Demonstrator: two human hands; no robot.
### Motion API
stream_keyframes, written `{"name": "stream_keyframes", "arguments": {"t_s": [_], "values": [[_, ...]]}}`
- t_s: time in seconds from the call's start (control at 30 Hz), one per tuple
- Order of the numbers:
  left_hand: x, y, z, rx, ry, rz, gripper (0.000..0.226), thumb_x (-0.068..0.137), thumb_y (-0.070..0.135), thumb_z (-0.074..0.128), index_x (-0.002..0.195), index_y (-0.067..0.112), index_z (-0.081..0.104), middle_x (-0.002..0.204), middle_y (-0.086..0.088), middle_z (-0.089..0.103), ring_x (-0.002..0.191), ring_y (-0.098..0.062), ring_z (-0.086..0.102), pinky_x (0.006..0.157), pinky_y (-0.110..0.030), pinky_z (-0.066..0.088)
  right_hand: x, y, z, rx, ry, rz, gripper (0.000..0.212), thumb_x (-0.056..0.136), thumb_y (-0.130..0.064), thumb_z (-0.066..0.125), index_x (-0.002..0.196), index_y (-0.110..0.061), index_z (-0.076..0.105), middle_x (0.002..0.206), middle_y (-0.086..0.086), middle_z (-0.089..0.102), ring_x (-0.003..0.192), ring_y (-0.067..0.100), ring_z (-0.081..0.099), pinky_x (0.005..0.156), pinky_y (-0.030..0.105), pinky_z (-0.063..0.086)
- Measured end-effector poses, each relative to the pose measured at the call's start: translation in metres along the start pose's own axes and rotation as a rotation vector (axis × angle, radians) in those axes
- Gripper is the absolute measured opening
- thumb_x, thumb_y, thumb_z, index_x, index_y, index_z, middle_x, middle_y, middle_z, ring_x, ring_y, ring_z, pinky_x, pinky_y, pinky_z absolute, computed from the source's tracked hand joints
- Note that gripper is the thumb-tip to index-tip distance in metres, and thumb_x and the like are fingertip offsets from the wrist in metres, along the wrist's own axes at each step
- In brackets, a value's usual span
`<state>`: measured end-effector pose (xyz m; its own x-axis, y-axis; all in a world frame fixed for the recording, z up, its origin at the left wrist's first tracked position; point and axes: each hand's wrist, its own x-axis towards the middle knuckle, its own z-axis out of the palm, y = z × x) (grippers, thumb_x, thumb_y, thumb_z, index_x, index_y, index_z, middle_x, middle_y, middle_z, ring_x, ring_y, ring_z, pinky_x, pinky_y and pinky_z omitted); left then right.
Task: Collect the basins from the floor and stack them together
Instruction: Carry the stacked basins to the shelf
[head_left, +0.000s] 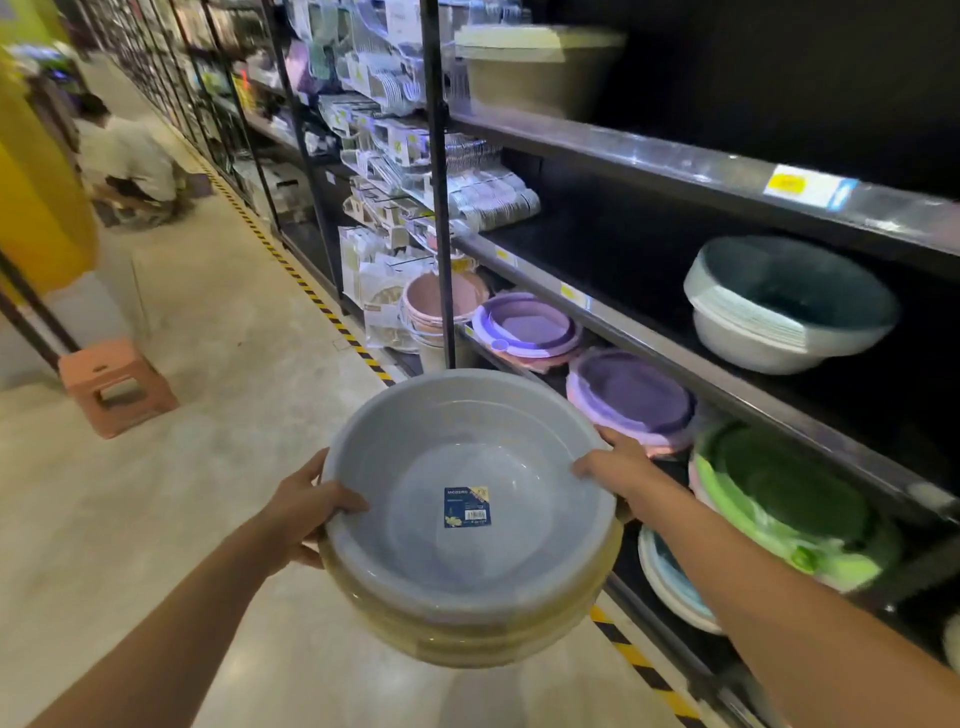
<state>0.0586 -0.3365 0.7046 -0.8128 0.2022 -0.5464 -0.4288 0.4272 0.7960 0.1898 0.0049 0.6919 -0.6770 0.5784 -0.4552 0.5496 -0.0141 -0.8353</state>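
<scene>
I hold a nested stack of round basins in front of me, well above the floor. The top basin is pale blue-grey with a dark blue label on its bottom, and cream-yellow basins sit under it. My left hand grips the stack's left rim, thumb over the edge. On the right rim my right hand holds on, fingers curled over it. The stack hangs level beside the shelf unit.
Dark shelves run along the right, with a grey-teal basin stack, purple basins and green basins. A pink stool stands on the aisle floor at left. A person crouches far down the aisle. Yellow-black tape edges the shelving.
</scene>
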Motion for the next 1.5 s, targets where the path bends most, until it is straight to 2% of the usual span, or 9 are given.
{"name": "stream_keyframes", "arguments": {"t_s": [0.1, 0.27, 0.43, 0.57, 0.67, 0.87, 1.03, 1.3, 1.5], "values": [[0.057, 0.020, 0.003, 0.012, -0.018, 0.013, 0.070, 0.042, 0.025, 0.077, 0.102, 0.057, 0.063, 0.096, -0.007, 0.070, 0.060, -0.029, 0.066, 0.050, -0.040, 0.055, 0.056, -0.012, 0.012, -0.028, 0.009, -0.007, 0.061, 0.076, -0.011, 0.069, 0.133, -0.028, 0.055, 0.097, -0.004, 0.062, 0.087, 0.020, 0.060, 0.064, 0.032, 0.050], [0.170, 0.053, 0.010, 0.045, -0.052, 0.040, 0.074, 0.045, 0.027, 0.077, 0.111, 0.057, 0.059, 0.103, -0.007, 0.069, 0.079, -0.035, 0.069, 0.050, -0.041, 0.056, 0.152, -0.031, 0.040, -0.019, 0.031, 0.024, 0.066, 0.074, -0.016, 0.069, 0.132, -0.041, 0.052, 0.110, 0.001, 0.063, 0.097, 0.027, 0.061, 0.061, 0.033, 0.051], [0.285, 0.079, 0.021, 0.044, -0.110, 0.087, 0.069, 0.055, 0.023, 0.077, 0.099, 0.071, 0.054, 0.107, -0.001, 0.067, 0.089, -0.031, 0.068, 0.052, -0.046, 0.060, 0.249, -0.037, 0.070, -0.013, 0.103, 0.008, 0.071, 0.074, -0.006, 0.071, 0.137, -0.033, 0.052, 0.119, 0.002, 0.066, 0.109, 0.028, 0.061, 0.096, 0.047, 0.051], [0.369, 0.079, 0.038, 0.045, -0.139, 0.138, 0.080, 0.056, 0.022, 0.078, 0.112, 0.072, 0.051, 0.112, 0.014, 0.068, 0.101, -0.024, 0.067, 0.069, -0.050, 0.061, 0.319, -0.023, 0.091, 0.010, 0.171, 0.020, 0.074, 0.074, 0.002, 0.076, 0.140, -0.021, 0.052, 0.125, 0.005, 0.066, 0.114, 0.028, 0.062, 0.101, 0.050, 0.048], [0.427, 0.067, 0.055, 0.075, -0.155, 0.149, 0.085, 0.054, 0.027, 0.079, 0.119, 0.071, 0.047, 0.113, 0.022, 0.068, 0.101, -0.015, 0.067, 0.074, -0.042, 0.060, 0.369, 0.005, 0.106, 0.031, 0.195, 0.053, 0.076, 0.076, 0.001, 0.076, 0.143, -0.021, 0.049, 0.130, 0.005, 0.064, 0.119, 0.028, 0.060, 0.104, 0.051, 0.046], [0.533, 0.011, 0.103, 0.134, -0.176, 0.116, 0.096, 0.058, 0.022, 0.086, 0.134, 0.061, 0.043, 0.118, 0.009, 0.070, 0.102, -0.019, 0.068, 0.081, -0.048, 0.059, 0.460, 0.088, 0.133, 0.073, 0.229, 0.162, 0.078, 0.080, -0.011, 0.078, 0.142, -0.045, 0.046, 0.125, -0.016, 0.065, 0.112, 0.013, 0.064, 0.101, 0.046, 0.049], [0.621, -0.047, 0.158, 0.198, -0.212, 0.100, 0.099, 0.049, 0.041, 0.084, 0.135, 0.063, 0.039, 0.099, 0.013, 0.075, 0.083, -0.012, 0.073, 0.061, -0.031, 0.060, 0.544, 0.183, 0.149, 0.028, 0.262, 0.200, 0.079, 0.079, -0.010, 0.075, 0.141, -0.048, 0.045, 0.117, -0.032, 0.060, 0.106, -0.002, 0.060, 0.103, 0.042, 0.048], [0.732, -0.122, 0.253, 0.199, -0.269, 0.124, 0.091, 0.056, 0.015, 0.072, 0.131, 0.061, 0.047, 0.103, 0.012, 0.073, 0.083, -0.021, 0.073, 0.049, -0.044, 0.059, 0.638, 0.304, 0.149, 0.094, 0.338, 0.236, 0.075, 0.075, -0.019, 0.075, 0.134, -0.056, 0.048, 0.116, -0.015, 0.068, 0.105, 0.016, 0.065, 0.092, 0.047, 0.055], [0.787, -0.136, 0.330, 0.203, -0.345, 0.177, 0.086, 0.058, 0.017, 0.082, 0.125, 0.062, 0.052, 0.101, 0.020, 0.074, 0.081, -0.010, 0.073, 0.053, -0.030, 0.059, 0.681, 0.347, 0.115, 0.100, 0.486, 0.253, 0.067, 0.076, -0.013, 0.077, 0.135, -0.038, 0.056, 0.111, -0.003, 0.068, 0.101, 0.024, 0.066, 0.092, 0.050, 0.055]]}}
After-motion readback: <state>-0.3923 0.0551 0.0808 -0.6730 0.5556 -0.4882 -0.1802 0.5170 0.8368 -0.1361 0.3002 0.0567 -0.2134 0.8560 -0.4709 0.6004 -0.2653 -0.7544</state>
